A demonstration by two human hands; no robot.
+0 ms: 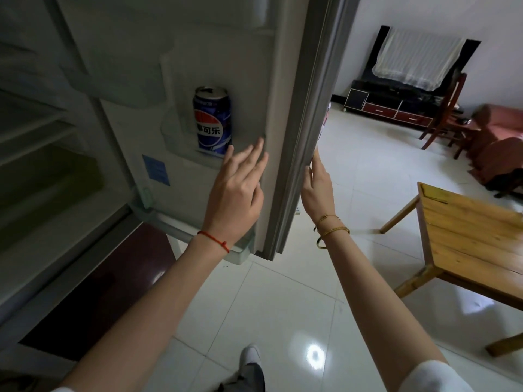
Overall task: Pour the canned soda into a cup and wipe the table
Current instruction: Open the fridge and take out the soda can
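A: Shelves (pixel 34 128) are being shown at the far left, inside the open refrigerator, dim and pale. What is being seen next to them?

B: The inner side of the refrigerator door (pixel 215 52) is being shown, and the soda can (pixel 212 121) is being held upright in a clear door bin (pixel 175 131). A blue label (pixel 156 169) is being displayed just below the bin.

A: How is the left hand being carried?

B: The left hand (pixel 240 188) is being stretched toward the can with fingers straight and spread, and nothing is being held in it. Its fingertips are being kept just beside the can's lower right; whether they are touching cannot be told. A red string (pixel 215 241) is being worn at that wrist.

A: And the right hand?

B: The right hand (pixel 317 185) is being laid against the door's outer edge (pixel 300 137), fingers extended along it. Its grip behind the edge is being hidden. Gold bracelets (pixel 331 227) are being worn at that wrist.

A: Further right?

B: A wooden table (pixel 467 236) is being shown on the white tiled floor (pixel 283 306), well apart from the can. Chairs (pixel 447 108) and a low cabinet (pixel 396 111) are being seen beyond it.
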